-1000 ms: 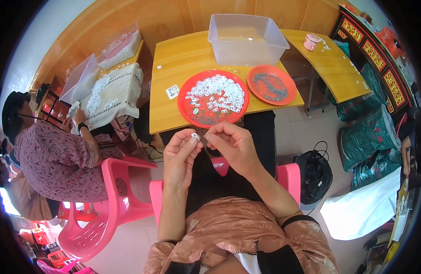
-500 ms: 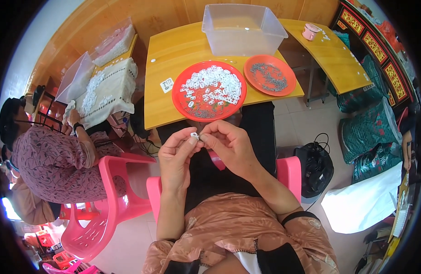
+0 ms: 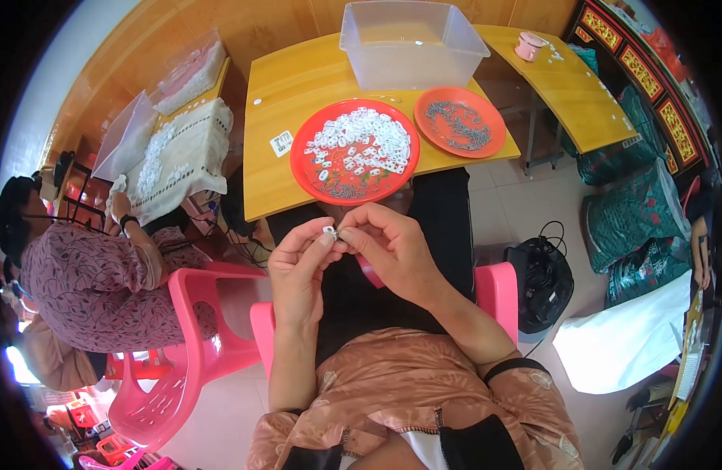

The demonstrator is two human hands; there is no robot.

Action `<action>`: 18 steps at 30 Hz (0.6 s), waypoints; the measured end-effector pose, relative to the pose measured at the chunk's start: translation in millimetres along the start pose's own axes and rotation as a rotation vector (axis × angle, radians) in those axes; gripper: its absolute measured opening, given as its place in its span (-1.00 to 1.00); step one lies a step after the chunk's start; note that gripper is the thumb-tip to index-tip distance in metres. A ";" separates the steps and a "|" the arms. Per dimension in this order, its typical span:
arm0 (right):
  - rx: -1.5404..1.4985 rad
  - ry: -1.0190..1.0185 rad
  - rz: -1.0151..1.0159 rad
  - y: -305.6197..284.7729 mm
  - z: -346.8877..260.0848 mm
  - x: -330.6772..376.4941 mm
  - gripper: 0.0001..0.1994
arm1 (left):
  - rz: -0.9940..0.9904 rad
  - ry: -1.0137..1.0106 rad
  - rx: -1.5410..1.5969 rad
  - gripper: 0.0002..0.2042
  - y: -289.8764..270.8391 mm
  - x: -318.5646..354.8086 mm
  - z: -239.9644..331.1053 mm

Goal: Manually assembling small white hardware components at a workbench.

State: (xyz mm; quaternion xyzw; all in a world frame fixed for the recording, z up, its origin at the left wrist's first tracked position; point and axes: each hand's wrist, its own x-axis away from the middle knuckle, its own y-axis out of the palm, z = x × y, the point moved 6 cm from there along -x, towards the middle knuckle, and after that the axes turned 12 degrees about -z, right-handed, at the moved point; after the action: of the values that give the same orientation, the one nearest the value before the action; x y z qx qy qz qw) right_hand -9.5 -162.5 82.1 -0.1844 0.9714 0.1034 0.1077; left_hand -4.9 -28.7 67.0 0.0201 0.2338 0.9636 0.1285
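Note:
Above my lap, my left hand [image 3: 297,262] pinches a small white plastic piece [image 3: 329,231] with holes in it between thumb and fingertips. My right hand [image 3: 388,252] meets it there, thumb and forefinger closed at the piece's right side; whatever they grip is too small to make out. Just beyond my hands, at the table's near edge, sits a round red tray [image 3: 297,168]. It holds many similar white plastic pieces [image 3: 386,139] and, at its near side, thin grey metal bits [image 3: 341,190]. An orange-red plate [image 3: 494,117] to its right carries more grey metal bits [image 3: 471,135].
A clear plastic bin [image 3: 416,66] stands at the back of the yellow table [image 3: 271,86]. A pink cup [image 3: 528,45] is on the side table. At left, a person [image 3: 102,286] works by a pink chair [image 3: 181,345]. Green sacks [image 3: 629,205] and a black bag [image 3: 543,283] lie right.
Both hands stay together at the white piece, with only slight finger movement. The whole view has shifted a little, so the tray and table sit slightly further left and higher.

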 end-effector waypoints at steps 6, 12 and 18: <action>0.139 0.000 0.000 -2.3 0.7 0.4 -0.93 | 0.020 0.008 -0.004 -0.80 -0.1 0.6 -1.8; 0.395 -0.173 0.116 -0.4 -15.4 2.0 -0.97 | 0.047 0.074 -0.143 -0.83 2.2 3.1 4.6; 0.445 -0.188 0.137 1.3 -19.1 3.4 -0.96 | 0.039 0.193 -0.320 -0.82 11.5 5.8 15.0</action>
State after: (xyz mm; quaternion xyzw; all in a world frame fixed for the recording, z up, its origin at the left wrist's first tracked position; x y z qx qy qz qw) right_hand -16.3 -167.0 99.7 -0.0796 0.9662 -0.0894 0.2282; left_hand -11.8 -30.3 85.4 -0.0888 0.0882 0.9882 0.0881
